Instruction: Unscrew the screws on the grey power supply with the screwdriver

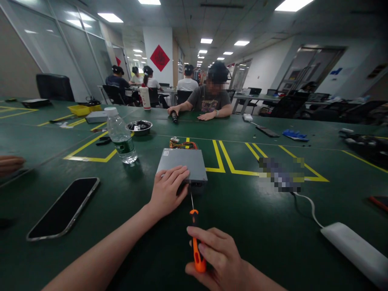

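A grey metal computer power supply unit [184, 159] lies on the green table ahead of me, its bundle of coloured cables [183, 144] at the far side. My left hand [168, 189] grips its near left corner, fingers over the top face and thumb down by the front side. In my right hand [222, 252], a screwdriver [194, 220] with an orange and black handle is held between thumb and fingers. Its thin shaft points away from me, the tip at the unit's near face beside my left hand. Whether the tip sits in a screw is too small to tell.
Left of the unit stand a water bottle [121, 139] and a metal bowl [140, 127] with dark parts; a phone [65, 208] lies nearer. A white power bank-like block [354, 246] with a cable is at right. Across the table sits a person [212, 99].
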Action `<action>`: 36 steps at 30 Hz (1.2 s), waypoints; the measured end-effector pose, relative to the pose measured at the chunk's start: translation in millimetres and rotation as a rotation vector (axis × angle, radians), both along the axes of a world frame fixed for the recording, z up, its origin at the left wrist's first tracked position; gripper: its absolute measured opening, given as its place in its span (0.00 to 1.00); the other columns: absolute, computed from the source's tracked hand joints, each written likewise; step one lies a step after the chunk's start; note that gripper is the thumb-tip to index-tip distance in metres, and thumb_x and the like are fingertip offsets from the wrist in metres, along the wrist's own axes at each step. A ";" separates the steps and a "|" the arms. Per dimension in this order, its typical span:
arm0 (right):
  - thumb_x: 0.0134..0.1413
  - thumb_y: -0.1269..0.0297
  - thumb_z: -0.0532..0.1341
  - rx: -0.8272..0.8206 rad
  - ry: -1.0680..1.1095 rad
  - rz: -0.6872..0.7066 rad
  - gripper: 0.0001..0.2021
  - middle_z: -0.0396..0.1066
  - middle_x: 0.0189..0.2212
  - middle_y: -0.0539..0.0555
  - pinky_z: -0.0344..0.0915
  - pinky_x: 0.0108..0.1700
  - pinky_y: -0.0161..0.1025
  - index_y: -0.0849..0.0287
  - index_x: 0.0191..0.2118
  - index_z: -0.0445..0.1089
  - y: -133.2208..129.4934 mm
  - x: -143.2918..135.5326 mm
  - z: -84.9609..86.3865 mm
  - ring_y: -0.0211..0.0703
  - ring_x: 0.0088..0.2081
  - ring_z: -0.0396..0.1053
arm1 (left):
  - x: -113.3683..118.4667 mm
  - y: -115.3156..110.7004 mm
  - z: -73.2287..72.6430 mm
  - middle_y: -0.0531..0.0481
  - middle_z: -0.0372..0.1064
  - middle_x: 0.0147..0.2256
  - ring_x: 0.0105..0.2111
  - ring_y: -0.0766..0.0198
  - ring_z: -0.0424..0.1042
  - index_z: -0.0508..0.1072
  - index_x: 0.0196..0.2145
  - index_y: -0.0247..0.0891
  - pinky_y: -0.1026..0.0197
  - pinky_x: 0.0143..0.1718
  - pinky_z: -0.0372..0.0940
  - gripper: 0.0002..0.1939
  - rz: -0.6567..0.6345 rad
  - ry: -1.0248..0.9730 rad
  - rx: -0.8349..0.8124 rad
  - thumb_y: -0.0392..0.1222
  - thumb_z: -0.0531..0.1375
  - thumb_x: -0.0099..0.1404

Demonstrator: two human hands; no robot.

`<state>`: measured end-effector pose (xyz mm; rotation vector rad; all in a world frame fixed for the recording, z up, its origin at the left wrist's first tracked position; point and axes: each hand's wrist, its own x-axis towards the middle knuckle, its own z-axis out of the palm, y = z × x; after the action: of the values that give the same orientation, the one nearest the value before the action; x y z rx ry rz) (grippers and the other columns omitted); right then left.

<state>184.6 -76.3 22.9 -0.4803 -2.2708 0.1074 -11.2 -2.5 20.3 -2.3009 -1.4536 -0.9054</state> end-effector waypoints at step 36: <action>0.62 0.64 0.51 0.075 -0.057 0.046 0.14 0.68 0.44 0.67 0.68 0.42 0.39 0.66 0.50 0.55 4.5 8.2 -7.1 0.44 0.45 0.70 | 1.0 -0.4 -0.8 0.50 0.65 0.53 0.53 0.57 0.63 0.65 0.49 0.44 0.50 0.49 0.50 0.15 0.006 -0.017 -0.006 0.41 0.53 0.64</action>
<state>192.8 -71.8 15.8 -0.3965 -2.3333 0.0324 -10.3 -3.0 19.5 -2.2977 -1.4716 -0.9226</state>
